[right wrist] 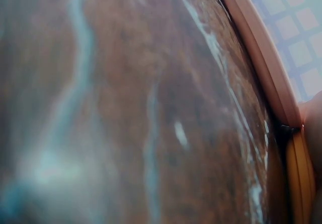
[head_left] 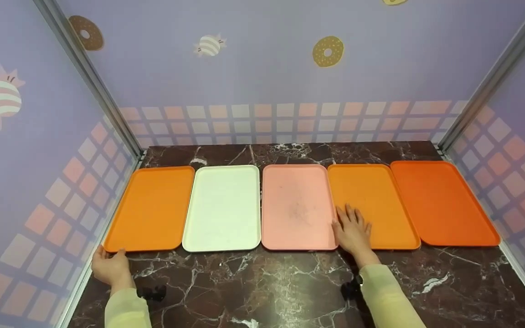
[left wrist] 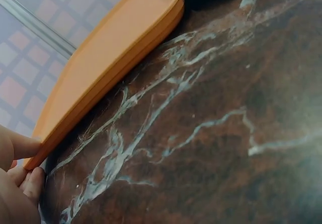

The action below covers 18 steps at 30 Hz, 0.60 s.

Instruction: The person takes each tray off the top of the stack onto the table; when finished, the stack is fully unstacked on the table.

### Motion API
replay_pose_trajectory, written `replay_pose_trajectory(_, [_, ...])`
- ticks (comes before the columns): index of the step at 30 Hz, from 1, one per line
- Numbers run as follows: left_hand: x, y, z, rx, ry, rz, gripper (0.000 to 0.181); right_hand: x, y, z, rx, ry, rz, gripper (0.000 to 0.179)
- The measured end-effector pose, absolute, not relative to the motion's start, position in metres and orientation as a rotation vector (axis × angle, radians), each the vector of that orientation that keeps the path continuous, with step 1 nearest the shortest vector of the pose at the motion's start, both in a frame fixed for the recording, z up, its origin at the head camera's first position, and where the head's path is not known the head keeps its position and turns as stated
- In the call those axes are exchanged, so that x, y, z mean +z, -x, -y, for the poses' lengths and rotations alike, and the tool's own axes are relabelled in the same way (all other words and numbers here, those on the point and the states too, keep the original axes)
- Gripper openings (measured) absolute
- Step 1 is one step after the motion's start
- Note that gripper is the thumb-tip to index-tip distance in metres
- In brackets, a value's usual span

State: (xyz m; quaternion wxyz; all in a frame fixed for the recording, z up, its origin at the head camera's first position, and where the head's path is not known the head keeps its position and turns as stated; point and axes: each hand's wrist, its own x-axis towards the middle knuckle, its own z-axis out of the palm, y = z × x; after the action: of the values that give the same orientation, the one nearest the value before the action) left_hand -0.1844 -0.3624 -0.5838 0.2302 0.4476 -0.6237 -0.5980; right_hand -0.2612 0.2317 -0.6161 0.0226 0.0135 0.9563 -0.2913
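At the far left end of the row lies an orange tray (head_left: pixel 153 209). My left hand (head_left: pixel 111 268) pinches its near left corner; in the left wrist view the thumb is on the rim and fingertips are under the corner. My right hand (head_left: pixel 353 231) rests with spread fingers on a second orange tray (head_left: pixel 367 191), along its left edge. Its outermost fingers touch the seam with the pink tray (head_left: pixel 294 196). In the right wrist view, only a blurred part of that hand shows, beside the edges of the pink and orange trays.
A white tray (head_left: pixel 223 207) lies between the left orange tray and the pink one. At the right end is a red-orange tray (head_left: pixel 440 200). All sit on a dark marbled tabletop (head_left: pixel 244 291), with patterned walls (head_left: pixel 262 73) at the back and sides.
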Motion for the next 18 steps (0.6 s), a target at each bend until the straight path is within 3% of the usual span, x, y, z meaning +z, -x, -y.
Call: replay_pose_trajectory(18, [-0.583, 0.189, 0.347, -1.601, -1.210, 1.571, 0.081, -0.616, 0.261, -0.232, -0.907, -0.033, -2.961, 0.057])
